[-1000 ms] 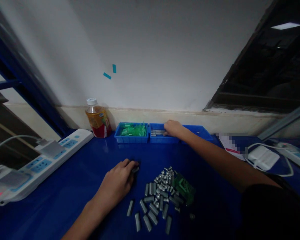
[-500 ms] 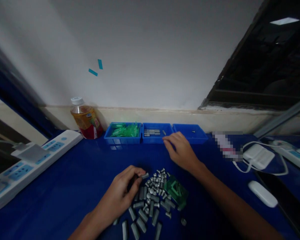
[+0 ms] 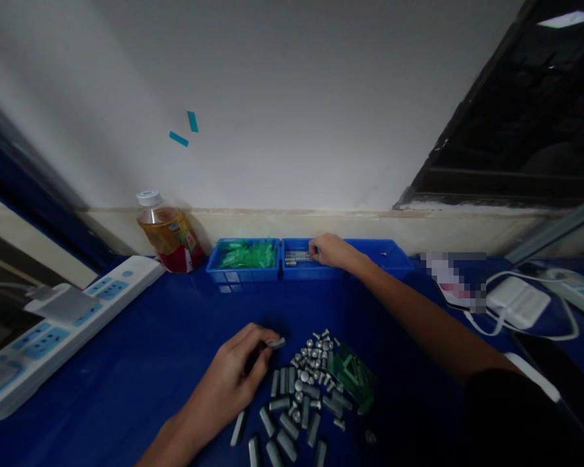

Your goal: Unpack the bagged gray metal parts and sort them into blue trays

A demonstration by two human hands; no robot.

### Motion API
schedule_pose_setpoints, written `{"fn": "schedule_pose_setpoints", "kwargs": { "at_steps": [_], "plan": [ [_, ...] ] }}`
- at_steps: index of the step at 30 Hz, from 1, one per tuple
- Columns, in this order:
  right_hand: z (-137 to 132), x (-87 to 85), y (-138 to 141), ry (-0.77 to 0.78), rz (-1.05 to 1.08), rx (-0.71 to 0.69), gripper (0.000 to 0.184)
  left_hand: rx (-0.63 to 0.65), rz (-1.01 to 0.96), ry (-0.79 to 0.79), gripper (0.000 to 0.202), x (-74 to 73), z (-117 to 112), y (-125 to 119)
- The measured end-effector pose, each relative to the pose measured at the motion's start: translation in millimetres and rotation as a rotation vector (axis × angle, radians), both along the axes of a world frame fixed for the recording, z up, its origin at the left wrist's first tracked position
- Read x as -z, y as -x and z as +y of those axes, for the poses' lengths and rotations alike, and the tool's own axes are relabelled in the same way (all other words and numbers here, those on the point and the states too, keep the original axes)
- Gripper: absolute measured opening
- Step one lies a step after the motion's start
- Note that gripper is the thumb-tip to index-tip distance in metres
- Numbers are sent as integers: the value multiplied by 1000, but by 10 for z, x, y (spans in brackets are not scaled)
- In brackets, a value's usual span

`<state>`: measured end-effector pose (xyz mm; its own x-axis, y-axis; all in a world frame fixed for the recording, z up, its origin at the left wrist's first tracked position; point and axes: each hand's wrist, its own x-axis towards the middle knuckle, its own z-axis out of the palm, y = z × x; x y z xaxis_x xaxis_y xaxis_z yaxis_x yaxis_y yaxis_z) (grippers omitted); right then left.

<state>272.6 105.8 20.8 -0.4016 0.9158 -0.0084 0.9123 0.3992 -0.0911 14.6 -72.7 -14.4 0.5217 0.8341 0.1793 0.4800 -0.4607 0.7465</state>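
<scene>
While the left hand (image 3: 228, 373) rests at nine o'clock of the pile, its forearm slanting up from seven o'clock, its thumb and forefinger are pinched on a small metal piece (image 3: 279, 342), the end of which juts out towards three o'clock. The right hand (image 3: 335, 251) is well apart from it, at twelve o'clock, its arm stretched in from four o'clock and its wrist across the edge of the middle blue box (image 3: 290, 273). Its fingers are curled down into that box; whether they grip anything I cannot tell.

The pinched piece is grey and dully shiny, mostly hidden by the fingertips. The pile itself holds dull grey metal bars (image 3: 286, 446), long and flat-sided, fanned out around six o'clock, and brighter silver screws (image 3: 313, 353) with round heads, heaped towards twelve. A crumpled green translucent packet (image 3: 353, 376) lies against the pile at three o'clock. Short silvery rods (image 3: 298, 256) lie in rows in the middle box, and at eleven o'clock a blue box (image 3: 243, 275) is heaped with bright green plastic pieces (image 3: 247, 253).
</scene>
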Motion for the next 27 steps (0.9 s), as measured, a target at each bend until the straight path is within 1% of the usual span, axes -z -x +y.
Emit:
{"fn": "schedule_pose_setpoints", "kwargs": {
  "at_steps": [2, 3, 4, 6, 7, 8, 9, 10, 12, 13, 15, 18, 22, 24, 27],
  "plan": [
    [-146, -93, 5, -28, 33, 23, 9, -8, -22, -13, 17, -2, -3, 6],
    [-283, -142, 23, -60, 80, 33, 9, -17, -33, -12, 17, -12, -9, 4],
    [-464, -183, 54, -100, 152, 38, 9, -29, -44, -2, 16, -28, -19, -3],
    [-936, -213, 153, -216, 349, 1, 14, -55, -72, 43, 16, -72, -48, -31],
    [-1199, -196, 212, -239, 426, -55, 13, -64, -93, 78, 16, -94, -68, -51],
    [-1459, -159, 270, -222, 471, -149, 14, -70, -123, 116, 17, -113, -89, -74],
    [-1696, -107, 324, -161, 457, -240, 21, -75, -160, 154, 18, -127, -112, -99],
    [-1897, -43, 367, -120, 444, -280, 22, -75, -198, 188, 19, -134, -135, -124],
    [-2162, 96, 419, -126, 424, -297, 17, -64, -252, 241, 21, -127, -180, -171],
    [-2226, 163, 429, -152, 431, -284, 14, -56, -264, 257, 21, -116, -200, -193],
    [-2258, 272, 430, -220, 485, -249, 16, -29, -264, 285, 21, -87, -234, -232],
    [-2218, 347, 445, -252, 619, -197, 17, -2, -281, 303, 18, -59, -264, -282],
    [-2245, 322, 531, -197, 808, -122, 14, -32, -360, 306, 14, -80, -277, -313],
    [-2278, 295, 572, -157, 874, -82, 17, -45, -399, 330, 15, -103, -280, -305],
    [-2298, 276, 603, -84, 917, -53, 17, -6, -421, 385, 14, -121, -280, -274]
  ]
}}
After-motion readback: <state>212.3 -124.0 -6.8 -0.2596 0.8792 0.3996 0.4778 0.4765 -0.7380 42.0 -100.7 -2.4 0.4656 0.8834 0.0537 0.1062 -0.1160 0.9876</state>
